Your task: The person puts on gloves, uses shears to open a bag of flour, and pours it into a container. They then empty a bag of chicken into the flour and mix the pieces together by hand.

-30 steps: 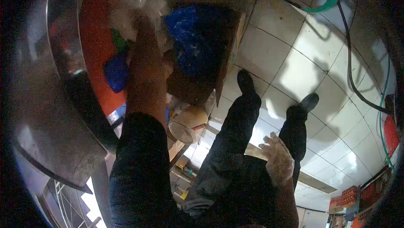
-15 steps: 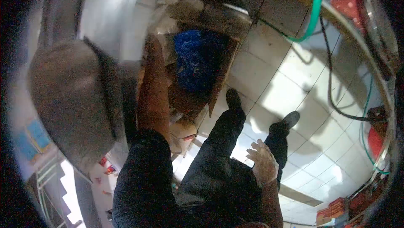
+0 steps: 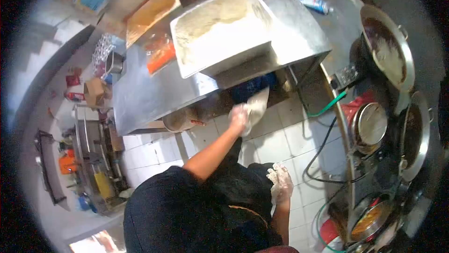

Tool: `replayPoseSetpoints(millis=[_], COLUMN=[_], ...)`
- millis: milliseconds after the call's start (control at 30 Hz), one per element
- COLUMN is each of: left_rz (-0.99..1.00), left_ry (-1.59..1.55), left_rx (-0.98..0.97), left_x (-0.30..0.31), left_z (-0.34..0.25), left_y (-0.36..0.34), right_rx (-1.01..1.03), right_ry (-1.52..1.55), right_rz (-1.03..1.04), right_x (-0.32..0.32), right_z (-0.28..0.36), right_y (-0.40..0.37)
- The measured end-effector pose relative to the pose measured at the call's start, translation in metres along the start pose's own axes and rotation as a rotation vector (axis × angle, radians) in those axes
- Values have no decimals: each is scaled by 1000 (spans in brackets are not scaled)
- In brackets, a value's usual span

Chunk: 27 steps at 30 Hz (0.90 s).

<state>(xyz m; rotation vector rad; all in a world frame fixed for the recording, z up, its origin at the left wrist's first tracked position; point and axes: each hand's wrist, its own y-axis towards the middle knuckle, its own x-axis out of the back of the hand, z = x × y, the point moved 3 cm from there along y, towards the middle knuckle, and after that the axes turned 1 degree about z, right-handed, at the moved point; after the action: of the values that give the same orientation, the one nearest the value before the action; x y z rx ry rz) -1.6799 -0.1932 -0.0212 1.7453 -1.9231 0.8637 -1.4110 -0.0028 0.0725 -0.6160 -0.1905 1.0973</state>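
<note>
My left hand (image 3: 239, 118), in a clear plastic glove, is closed around the near end of a pale, translucent plastic bag (image 3: 258, 103). The bag hangs just in front of the steel table's edge, and what it contains cannot be made out. A blue bundle (image 3: 255, 86) sits in shadow under the table behind it. Lower down, close to my body, my right hand (image 3: 281, 185) wears a clear glove with pale, floury clumps on the fingers. Those fingers are stretched out and hold nothing. A large white tub (image 3: 224, 64) of flour-like powder stands on the table above.
The steel table (image 3: 145, 101) also carries an orange packet (image 3: 161, 59). To the right stand a big wok (image 3: 402, 61), another wok (image 3: 423, 136) and a lidded pot (image 3: 372, 123). A green hose (image 3: 329, 105) and a dark cable (image 3: 322, 145) run beside the tiled floor (image 3: 285, 136).
My view has risen from under the table to its top. My left hand has come out from beside the blue bundle with the pale bag. My right hand stays low, fingers outstretched.
</note>
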Motion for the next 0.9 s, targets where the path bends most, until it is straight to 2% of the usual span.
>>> replayPoseSetpoints(millis=[33,67,100,133,200,233,300,333,367,400,433,467,500,533,567,600,633,700,733,767,833,867,900], left_rz=[76,95,191,238,320,309,154,140,167,191,173,143,121,116,116,42,50,23,-170,-158,-9,34,-75], left_ry=[23,107,536,237,-485,-502,68,58,-127,-314,-529,-675,-822,-688,-553,-571,-578,-1069,-323,-331,-858,-846,-678], left_rx=[25,-179,-371,-103,-3,-8,-187,-184,-223,-259,-37,20,89,78,69,-195,-202,69,-521,-536,10,5,-69], left_x=[26,40,62,80,94,120,191,216,239,262,302,322,335,348,360,360,373,396,401,406,413,422,438], left_z=[-24,-26,-47,-51,-18,-30,-82,-81,-80,-85,-112,-112,-106,-99,-88,-61,-65,-75,-49,-22,29,37,41], left_y=[-39,-57,-78,-93,-111,-120,-140,-141,-138,-136,-136,-128,-124,-113,-102,-86,-74,-54,-36,-15,20,26,30], right_rx=[-366,-201,-242,-174,-85,-61,-217,135,481,484,639,793,744,900,714,565,434,371,519,508,650,641,804], right_ry=[501,354,463,440,289,161,674,204,-268,-278,-384,-488,-423,-601,-499,-357,-212,-78,-359,-86,-606,-593,-889], right_rz=[-102,-120,39,77,154,188,324,400,454,467,481,487,608,539,620,684,742,647,606,609,509,467,444], right_x=[0,0,7,2,-20,-39,-84,-103,-124,-142,-164,-190,-219,-226,-253,-273,-298,-343,-359,-375,-408,-420,-439], right_z=[0,4,10,16,26,37,83,104,124,146,181,213,234,215,233,229,224,220,229,202,196,197,204], right_y=[-3,-12,-5,-1,6,13,15,16,16,14,5,0,4,30,30,38,51,65,64,82,92,92,91])
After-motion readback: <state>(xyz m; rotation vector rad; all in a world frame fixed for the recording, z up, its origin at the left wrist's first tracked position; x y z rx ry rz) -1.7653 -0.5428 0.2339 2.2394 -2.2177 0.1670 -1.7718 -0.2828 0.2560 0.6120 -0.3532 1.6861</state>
